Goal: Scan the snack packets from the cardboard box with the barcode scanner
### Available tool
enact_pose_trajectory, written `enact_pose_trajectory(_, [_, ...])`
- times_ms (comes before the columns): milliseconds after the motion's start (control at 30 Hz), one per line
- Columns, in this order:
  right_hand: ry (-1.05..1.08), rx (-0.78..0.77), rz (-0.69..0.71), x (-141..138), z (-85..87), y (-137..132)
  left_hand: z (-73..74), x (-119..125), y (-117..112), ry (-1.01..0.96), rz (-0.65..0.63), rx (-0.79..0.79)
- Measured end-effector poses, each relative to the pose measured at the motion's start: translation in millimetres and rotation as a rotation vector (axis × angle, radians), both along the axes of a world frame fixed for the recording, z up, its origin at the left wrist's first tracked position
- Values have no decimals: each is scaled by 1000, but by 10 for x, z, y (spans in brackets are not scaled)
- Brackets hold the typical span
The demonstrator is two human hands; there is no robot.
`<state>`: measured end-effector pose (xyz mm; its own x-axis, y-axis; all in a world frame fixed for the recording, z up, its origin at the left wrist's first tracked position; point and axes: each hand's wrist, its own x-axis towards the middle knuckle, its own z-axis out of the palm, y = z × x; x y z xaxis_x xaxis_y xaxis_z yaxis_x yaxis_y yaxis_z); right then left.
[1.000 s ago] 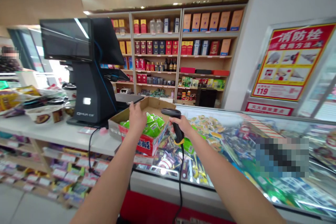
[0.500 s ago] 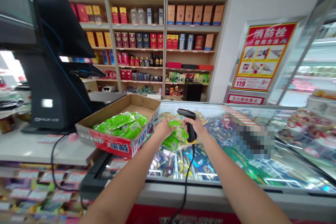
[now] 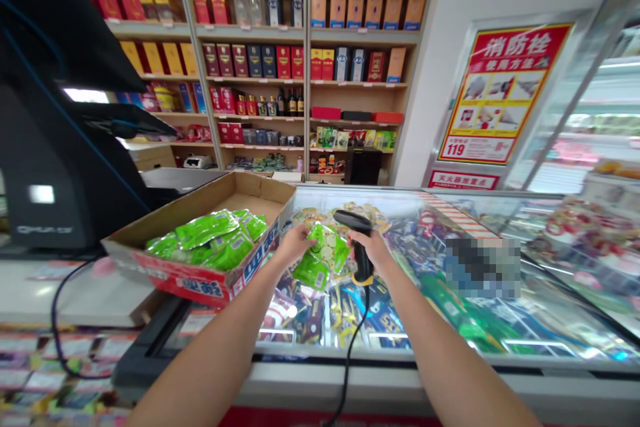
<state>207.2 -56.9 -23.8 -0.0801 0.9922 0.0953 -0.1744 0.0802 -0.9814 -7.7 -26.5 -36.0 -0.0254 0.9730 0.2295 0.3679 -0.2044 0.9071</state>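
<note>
My right hand (image 3: 369, 248) is wrapped around the handle of a black barcode scanner (image 3: 361, 265), its head pointing left and its cord hanging down. With closed fingers my left hand (image 3: 295, 244) pinches the left edge of a green snack packet (image 3: 330, 248), which lies tilted in front of the scanner. Under it, a second green packet (image 3: 311, 272) is partly covered; whether it is also held I cannot tell. To the left, an open cardboard box (image 3: 200, 280) contains several similar green packets (image 3: 215, 240). Both hands are above the glass top of a freezer (image 3: 400, 357).
A black checkout terminal (image 3: 45, 147) stands at the left on a white counter (image 3: 75, 300). Many wrapped goods show through the freezer's glass. Shelves (image 3: 260, 83) with boxes and bottles line the back wall. A red-framed sign (image 3: 505, 93) hangs at right. The scanner cord (image 3: 353, 347) crosses the freezer's front edge.
The view has shifted, so the box and terminal appear further left. My left hand has moved away from the scanner to the left, and more of the green packets shows between my hands.
</note>
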Motion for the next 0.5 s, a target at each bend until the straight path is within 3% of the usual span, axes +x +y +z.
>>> enact_pose_trajectory(67, [26,6,19,1,19,-25,35,-6,4,-296,29,-31])
enact_pose_trajectory(133, [82,25,73,7,44,-65,78,-23,-9,-617,-28,-137])
enact_pose_trajectory(300, [166,82,334,-1,98,-188,105,-96,-93,-1243,-402,-552])
enact_pose_trajectory(400, [153,113,430,-49,100,-247,77,-102,-144,-1368,-517,-669])
enact_pose_trajectory(500, [132,130,468,-116,81,-287,64,-77,-166,-1304,-541,-729])
